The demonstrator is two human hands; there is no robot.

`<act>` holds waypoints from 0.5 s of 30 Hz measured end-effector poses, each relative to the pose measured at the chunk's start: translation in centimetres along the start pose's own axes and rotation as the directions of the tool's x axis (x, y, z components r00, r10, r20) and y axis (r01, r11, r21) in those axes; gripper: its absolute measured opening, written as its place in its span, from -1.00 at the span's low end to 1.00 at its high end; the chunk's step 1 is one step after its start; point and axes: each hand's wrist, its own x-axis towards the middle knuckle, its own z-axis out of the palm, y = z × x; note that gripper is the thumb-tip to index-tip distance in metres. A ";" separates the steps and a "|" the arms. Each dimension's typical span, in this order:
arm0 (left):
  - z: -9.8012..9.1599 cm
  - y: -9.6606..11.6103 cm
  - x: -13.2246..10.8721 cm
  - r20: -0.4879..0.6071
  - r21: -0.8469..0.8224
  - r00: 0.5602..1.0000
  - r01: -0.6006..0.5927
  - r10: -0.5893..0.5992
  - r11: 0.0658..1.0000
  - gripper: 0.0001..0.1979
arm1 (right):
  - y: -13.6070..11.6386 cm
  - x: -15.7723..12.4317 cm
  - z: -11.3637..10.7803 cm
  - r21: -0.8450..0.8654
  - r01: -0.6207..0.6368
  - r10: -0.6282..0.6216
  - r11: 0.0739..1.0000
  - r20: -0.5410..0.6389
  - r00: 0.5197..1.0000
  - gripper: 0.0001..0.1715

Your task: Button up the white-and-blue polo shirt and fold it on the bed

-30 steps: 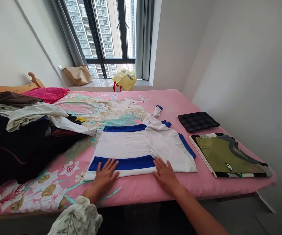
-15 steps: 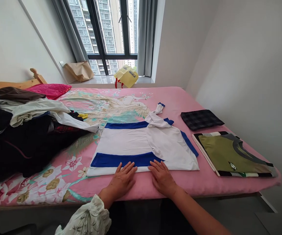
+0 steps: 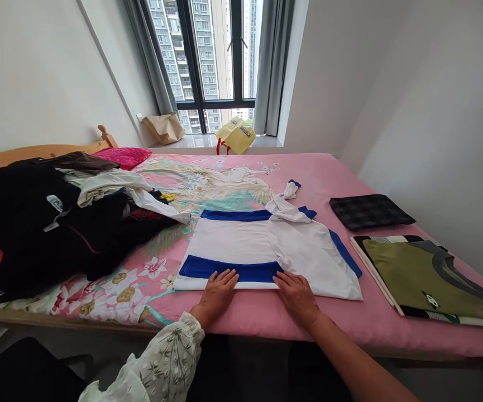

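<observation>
Spread across the bed's near side is a white shirt [image 3: 228, 240] with blue bands, its sides turned inward. One white sleeve [image 3: 289, 207] lies loosely crumpled over its upper right part, with the blue cuff pointing away. My left hand [image 3: 219, 293] rests flat on the near edge, fingers over the blue band. To its right, my right hand [image 3: 296, 293] lies palm down on the same edge, at the blue band's right end. Both hands have their fingers stretched out and grip nothing.
A heap of dark and pale clothes [image 3: 57, 223] covers the bed's left side. At right lie a folded black plaid garment [image 3: 371, 211] and a folded olive T-shirt [image 3: 412, 273]. A paper bag [image 3: 163, 128] and a yellow bag [image 3: 236, 135] sit by the window.
The view has swung left, so everything appears shifted right. My right hand has slid a little rightward along the shirt's near edge, widening the gap between my hands.
</observation>
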 end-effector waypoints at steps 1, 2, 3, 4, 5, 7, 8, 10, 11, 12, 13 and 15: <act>-0.1 -0.2 -0.4 0.006 -0.015 1.000 0.000 0.000 1.000 -0.55 | 0.0 -0.3 -0.1 -0.004 0.015 -0.015 1.000 0.004 1.000 -0.55; -0.3 -0.4 -0.8 0.016 -0.031 1.000 0.005 -0.005 0.999 -0.55 | -0.1 -0.5 -0.3 -0.005 0.020 -0.020 1.000 0.009 1.000 -0.55; -0.6 -0.7 -1.0 0.033 -0.047 0.999 0.017 -0.016 0.999 -0.55 | -0.2 -0.6 -0.5 0.001 0.016 -0.016 1.000 0.018 1.000 -0.56; -0.8 -1.1 -1.0 0.054 -0.052 0.998 0.043 -0.040 0.998 -0.54 | -0.4 -0.6 -0.8 0.017 0.007 -0.008 1.000 0.026 1.000 -0.56; -1.2 -1.7 -0.9 0.076 -0.044 0.994 0.080 -0.076 0.996 -0.54 | -0.7 -0.5 -1.0 0.043 0.003 -0.004 0.999 0.034 0.999 -0.57; -1.8 -3.1 -0.5 0.103 -0.010 0.980 0.169 -0.168 0.985 -0.54 | -1.0 0.1 -1.4 0.108 0.028 -0.034 0.994 0.046 0.998 -0.56; -2.1 -4.0 -0.4 0.107 0.008 0.972 0.211 -0.210 0.978 -0.53 | -1.0 0.5 -1.5 0.135 0.053 -0.061 0.989 0.053 0.997 -0.55; -2.4 -5.9 -0.3 0.102 0.042 0.949 0.297 -0.299 0.954 -0.46 | -0.6 0.9 -1.3 0.158 0.092 -0.104 0.983 0.067 0.992 -0.55; -2.5 -6.9 -0.4 0.098 0.062 0.933 0.341 -0.345 0.938 -0.41 | -0.2 0.9 -1.2 0.159 0.104 -0.116 0.982 0.069 0.991 -0.54; -2.4 -7.7 -0.5 0.093 0.088 0.916 0.384 -0.391 0.919 -0.36 | 0.2 0.9 -1.1 0.161 0.108 -0.119 0.981 0.059 0.991 -0.53; -2.3 -8.4 -0.6 0.090 0.116 0.898 0.421 -0.432 0.900 -0.32 | 0.7 0.7 -1.0 0.169 0.108 -0.115 0.980 0.034 0.993 -0.53; -2.1 -9.2 -0.6 0.080 0.171 0.870 0.469 -0.486 0.867 -0.30 | 1.7 0.3 -1.2 0.216 0.109 -0.100 0.970 -0.051 0.994 -0.57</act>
